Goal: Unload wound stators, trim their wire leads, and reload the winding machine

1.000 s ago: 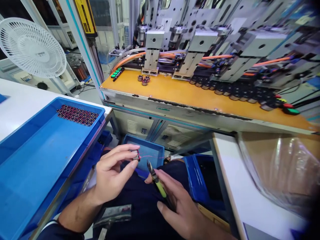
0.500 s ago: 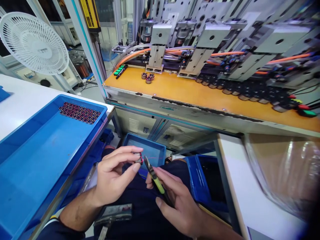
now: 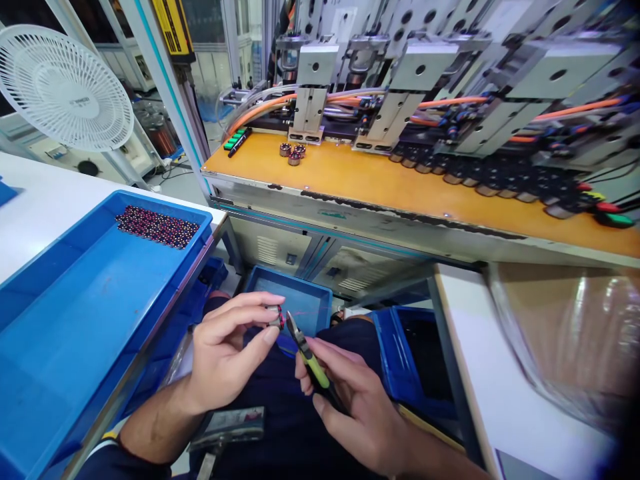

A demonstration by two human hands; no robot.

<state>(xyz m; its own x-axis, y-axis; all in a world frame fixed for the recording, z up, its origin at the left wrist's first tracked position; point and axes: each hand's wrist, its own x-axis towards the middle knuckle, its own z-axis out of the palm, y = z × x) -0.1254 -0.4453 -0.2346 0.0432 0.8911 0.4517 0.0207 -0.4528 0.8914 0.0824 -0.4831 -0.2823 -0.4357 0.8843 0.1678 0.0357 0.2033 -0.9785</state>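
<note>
Between the thumb and fingers of my left hand [image 3: 227, 353] is a small round wound motor stator [image 3: 275, 317], grey outside with reddish wire on its face. My right hand [image 3: 353, 400] is wrapped round a pair of cutting pliers [image 3: 314, 368] with yellow-green and black handles. Their dark jaws point up and left, close beside the stator's wire side; I cannot tell whether they touch it. A thin reddish wire seems to stretch right from the stator. Both hands are above my lap.
A blue tray [image 3: 65, 320] on the left holds many small stators [image 3: 157, 227] in its far corner. Several more stators [image 3: 293, 155] rest on the orange bench [image 3: 345, 173] below the machine fixtures. A blue bin [image 3: 303, 293] is beneath; a white fan [image 3: 67, 93] stands left.
The plier jaws have moved slightly up and left, nearer to the stator. My left hand keeps its hold with hardly any movement.
</note>
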